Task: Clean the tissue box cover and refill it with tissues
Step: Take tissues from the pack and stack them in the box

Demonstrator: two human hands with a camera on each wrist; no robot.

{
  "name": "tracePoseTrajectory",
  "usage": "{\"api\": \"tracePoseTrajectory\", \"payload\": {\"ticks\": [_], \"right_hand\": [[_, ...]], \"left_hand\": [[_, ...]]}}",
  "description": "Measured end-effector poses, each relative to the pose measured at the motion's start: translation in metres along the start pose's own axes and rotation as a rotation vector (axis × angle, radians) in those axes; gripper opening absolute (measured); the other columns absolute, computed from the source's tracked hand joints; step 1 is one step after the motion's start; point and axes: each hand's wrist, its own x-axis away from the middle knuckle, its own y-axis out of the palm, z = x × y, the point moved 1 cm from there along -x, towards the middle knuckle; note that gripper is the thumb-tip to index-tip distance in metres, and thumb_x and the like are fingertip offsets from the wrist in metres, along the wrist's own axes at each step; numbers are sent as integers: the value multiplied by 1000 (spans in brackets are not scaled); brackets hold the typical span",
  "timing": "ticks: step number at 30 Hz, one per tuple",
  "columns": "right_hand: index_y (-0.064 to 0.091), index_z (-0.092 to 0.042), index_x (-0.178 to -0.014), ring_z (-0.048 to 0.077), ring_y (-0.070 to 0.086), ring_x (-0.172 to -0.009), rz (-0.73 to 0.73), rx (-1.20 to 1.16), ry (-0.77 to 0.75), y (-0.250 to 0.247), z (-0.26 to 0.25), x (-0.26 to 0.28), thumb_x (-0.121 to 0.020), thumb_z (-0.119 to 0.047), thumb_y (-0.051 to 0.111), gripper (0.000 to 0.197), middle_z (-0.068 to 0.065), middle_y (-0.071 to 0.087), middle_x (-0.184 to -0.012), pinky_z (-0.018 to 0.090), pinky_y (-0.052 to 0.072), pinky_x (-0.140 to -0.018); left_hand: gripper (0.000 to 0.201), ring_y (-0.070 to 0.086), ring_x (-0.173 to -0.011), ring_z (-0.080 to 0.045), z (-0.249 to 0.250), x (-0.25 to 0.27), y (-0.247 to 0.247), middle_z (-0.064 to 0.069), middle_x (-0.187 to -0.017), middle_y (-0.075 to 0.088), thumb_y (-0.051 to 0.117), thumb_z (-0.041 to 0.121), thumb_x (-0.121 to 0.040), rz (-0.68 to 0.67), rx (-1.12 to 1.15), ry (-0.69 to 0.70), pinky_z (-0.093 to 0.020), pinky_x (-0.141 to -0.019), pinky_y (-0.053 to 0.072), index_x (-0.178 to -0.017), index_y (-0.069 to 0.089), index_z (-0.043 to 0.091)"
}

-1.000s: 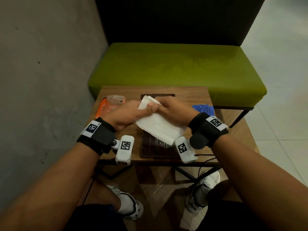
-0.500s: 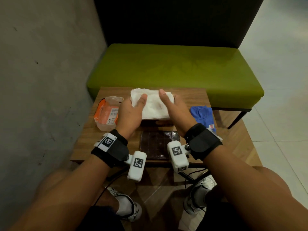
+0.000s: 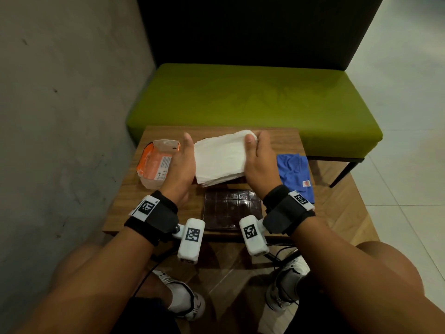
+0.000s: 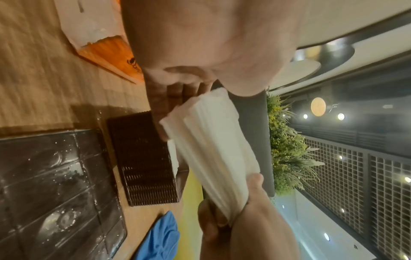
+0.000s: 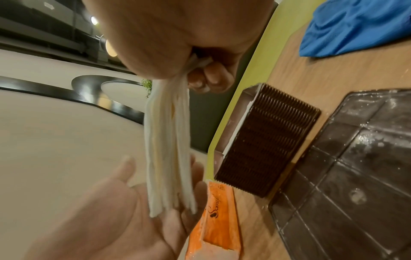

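A small wooden table (image 3: 168, 208) is seen from above, set against a green bench (image 3: 252, 100) with a dark backrest at 12 o'clock; a grey wall lies at 9 o'clock and pale floor tiles at 3 o'clock. A white stack of tissues (image 3: 220, 160) is held above the far half of the table, over the ribbed brown tissue box cover (image 5: 264, 140), which lies on the tabletop with its open side showing. The stack's right end is pinched by the right hand (image 3: 258, 165), thumb on top and fingers curled beneath. The left hand (image 3: 180, 165) is laid against the stack's left end with fingers straight and slightly spread, supporting rather than gripping. A dark glossy panel (image 3: 232, 209), dusted with white specks, rests at the table's 6 o'clock edge. An opened orange tissue packet (image 3: 156, 165) sits at 9 o'clock and a blue cloth (image 3: 296, 174) at 3 o'clock. In the wrist views, a white ceiling with round lights is visible.
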Motion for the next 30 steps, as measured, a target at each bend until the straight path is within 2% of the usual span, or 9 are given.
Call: {"api": "tracePoseTrajectory", "payload": {"ticks": [4, 7, 9, 12, 17, 19, 22, 25, 30], "right_hand": [[46, -15, -101, 3, 46, -68, -37, 46, -28, 1, -3, 1, -116, -29, 39, 22, -8, 50, -81, 18, 37, -58], [47, -15, -102, -2, 47, -66, -39, 53, -47, 1, -3, 1, -116, -28, 40, 21, -9, 50, -81, 15, 38, -58], [47, -16, -101, -7, 49, -65, -43, 55, -60, -1, -2, 1, -116, -28, 40, 20, -10, 50, -81, 13, 38, -58], [44, -19, -99, 0, 46, -66, -44, 82, -84, -7, 0, -2, -116, -29, 40, 20, -9, 48, -80, 15, 34, -57], [42, -14, -98, 8, 40, -64, -291, 231, -147, -13, -8, -8, -115, -29, 43, 22, -6, 44, -75, 21, 31, -53], [45, -16, -101, 7, 44, -63, -424, 310, -207, -10, -14, -9, -114, -30, 45, 20, -8, 48, -74, 21, 31, -54], [57, -12, -102, 12, 58, -73, -508, 275, -299, -8, -21, -16, -111, -29, 54, 19, -3, 64, -82, 20, 41, -62], [66, -12, -104, 12, 62, -80, -469, 172, -252, -13, -23, -22, -106, -30, 64, 18, -3, 68, -88, 23, 47, -68], [62, -16, -133, -1, 60, -89, -182, -62, -20, -12, -16, -18, -108, -39, 58, 34, -12, 63, -100, 20, 49, -80]], "left_hand": [[46, 79, -91, -10, 4, 8, 7, 5, -101, 83, 56, 61, -106, 7, -31, 113, -25, -74, 61, -109, 75, 19], [49, 48, -55, -9, -2, 5, 4, 2, -64, 48, 53, 43, -113, 160, -110, 246, -30, -55, 37, -70, 49, 19], [54, 30, -47, -4, -1, 5, 0, 5, -61, 30, 49, 38, -115, 178, -173, 289, -28, -51, 26, -66, 35, 21], [50, 41, -44, -3, -2, 4, -11, 2, -59, 43, 47, 36, -116, 213, -198, 253, -21, -45, 33, -71, 50, 15], [33, 65, -82, -10, 19, 9, -21, 9, -92, 68, 53, 53, -109, 231, -292, 439, -34, -78, 56, -104, 65, 23], [35, 66, -102, -5, 34, 21, -7, 11, -113, 70, 56, 50, -109, 3, -412, 483, -20, -85, 53, -123, 66, 20], [61, 75, -111, -21, 35, 25, 5, -3, -120, 78, 52, 66, -97, -368, -453, 323, -33, -89, 61, -129, 69, 17], [58, 78, -114, -30, 27, 25, 3, -14, -120, 81, 56, 52, -102, -478, -225, 98, -41, -95, 64, -127, 72, 1], [43, 80, -109, -22, 16, 25, 12, -8, -120, 82, 50, 39, -113, -300, -8, 68, -33, -88, 66, -130, 70, 6]]}}
